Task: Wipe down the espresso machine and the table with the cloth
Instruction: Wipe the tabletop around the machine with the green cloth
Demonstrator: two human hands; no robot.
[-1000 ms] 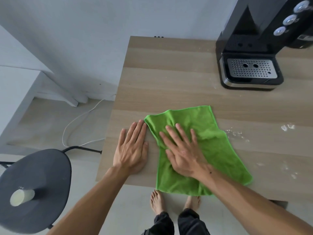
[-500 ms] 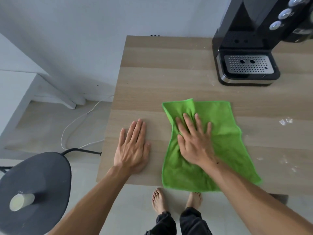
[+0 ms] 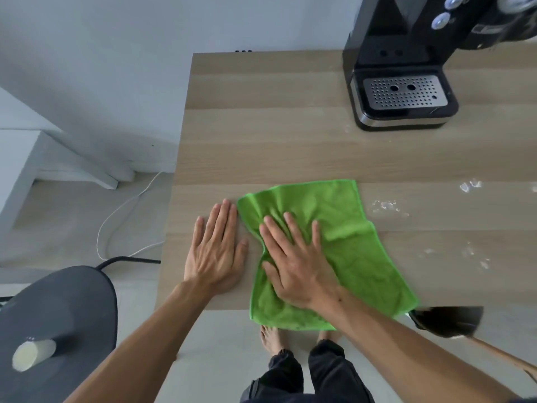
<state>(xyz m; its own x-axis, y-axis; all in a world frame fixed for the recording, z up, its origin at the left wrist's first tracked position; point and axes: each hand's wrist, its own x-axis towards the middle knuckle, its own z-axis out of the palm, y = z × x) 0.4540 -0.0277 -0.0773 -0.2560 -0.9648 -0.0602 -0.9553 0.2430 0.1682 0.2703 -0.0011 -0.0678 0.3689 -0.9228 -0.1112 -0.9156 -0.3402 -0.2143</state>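
A bright green cloth (image 3: 348,228) lies spread on the light wooden table (image 3: 290,141), its near edge hanging over the table's front edge. My right hand (image 3: 296,263) presses flat on the cloth's left half with straight, spread fingers. Just left of the cloth, my left hand (image 3: 216,251) rests flat on the bare wood, fingers straight and together. The black espresso machine (image 3: 406,68) with a perforated metal drip tray (image 3: 404,93) stands at the table's far right.
White smears and crumbs (image 3: 386,206) dot the table right of the cloth. A dark round stool (image 3: 58,315) with a pale cylinder (image 3: 32,354) on it stands at the lower left. A white cable (image 3: 122,216) lies on the floor. My bare feet (image 3: 270,338) show under the table's edge.
My right hand has slid the cloth back to the left, toward my left hand, uncovering smears on its right. My left hand has stayed flat in place.
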